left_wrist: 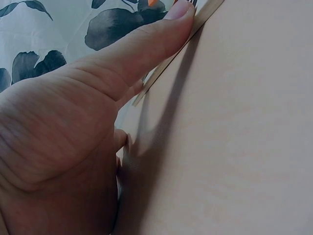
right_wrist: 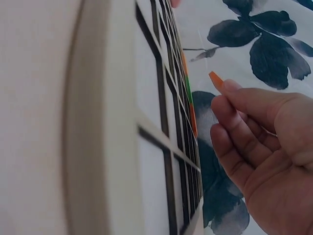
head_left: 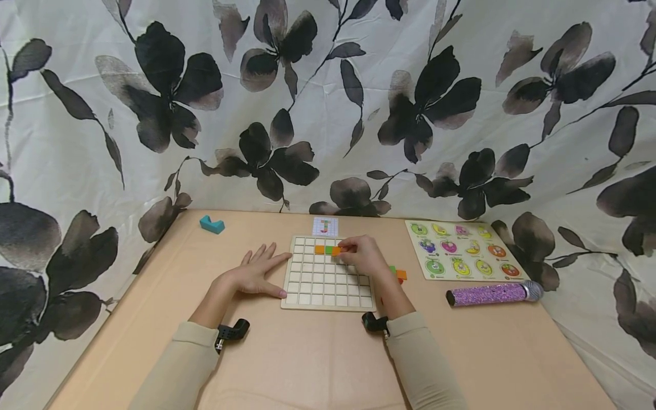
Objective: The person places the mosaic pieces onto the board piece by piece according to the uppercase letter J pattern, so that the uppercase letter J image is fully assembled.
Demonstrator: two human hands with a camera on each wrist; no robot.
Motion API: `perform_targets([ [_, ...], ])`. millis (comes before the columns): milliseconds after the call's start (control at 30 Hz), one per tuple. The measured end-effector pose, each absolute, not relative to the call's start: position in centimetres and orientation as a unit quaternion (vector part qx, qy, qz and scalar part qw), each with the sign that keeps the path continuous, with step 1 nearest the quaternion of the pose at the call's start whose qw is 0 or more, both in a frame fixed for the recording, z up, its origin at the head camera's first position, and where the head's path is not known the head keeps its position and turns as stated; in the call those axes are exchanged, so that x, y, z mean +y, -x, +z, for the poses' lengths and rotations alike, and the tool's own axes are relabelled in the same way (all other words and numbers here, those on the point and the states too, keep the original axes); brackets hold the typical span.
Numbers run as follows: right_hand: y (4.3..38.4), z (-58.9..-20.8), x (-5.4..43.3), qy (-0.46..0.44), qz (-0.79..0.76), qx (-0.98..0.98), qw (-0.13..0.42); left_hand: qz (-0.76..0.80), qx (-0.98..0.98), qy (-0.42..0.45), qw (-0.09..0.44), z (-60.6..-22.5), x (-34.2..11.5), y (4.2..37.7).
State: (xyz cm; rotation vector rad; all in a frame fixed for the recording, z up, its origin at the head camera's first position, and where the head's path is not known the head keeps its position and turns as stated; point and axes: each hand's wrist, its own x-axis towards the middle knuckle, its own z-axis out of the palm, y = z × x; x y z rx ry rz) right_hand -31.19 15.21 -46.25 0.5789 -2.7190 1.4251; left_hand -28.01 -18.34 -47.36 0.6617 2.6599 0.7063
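A grid board (head_left: 328, 305) with raised cell dividers lies flat on the table. My left hand (head_left: 260, 271) is spread at its left side, with thumb and forefinger touching the edge. In the left wrist view, the thumb (left_wrist: 142, 49) lies straight against the board's rim. My right hand (head_left: 365, 256) is over the upper right of the board. Between thumb and fingertip it pinches a small orange tile (right_wrist: 215, 81), raised off the board in the right wrist view. An orange tile (head_left: 320, 249), a green tile (head_left: 328, 250) and another orange tile (right_wrist: 193, 120) sit side by side in an upper row.
A small pattern card (head_left: 325, 226) lies behind the board. Loose orange and green tiles (head_left: 401, 275) are beside the right forearm. To the right are a fruit sticker sheet (head_left: 451, 267) and a purple glittery microphone (head_left: 487, 294). A teal block (head_left: 212, 225) stands at the back left.
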Motion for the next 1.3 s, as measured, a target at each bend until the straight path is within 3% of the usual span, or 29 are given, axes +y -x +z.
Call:
perform_targets([
  [500, 30.9, -46.8, 13.6, -0.145, 0.457, -0.878, 0.003, 0.242, 0.929, -0.234, 0.153, -47.1, -18.2, 27.9],
  [1300, 31.1, -47.8, 13.5, -0.157, 0.422, -0.893, -0.008, 0.243, 0.929, -0.233, 0.152, -47.2, -18.3, 27.9],
])
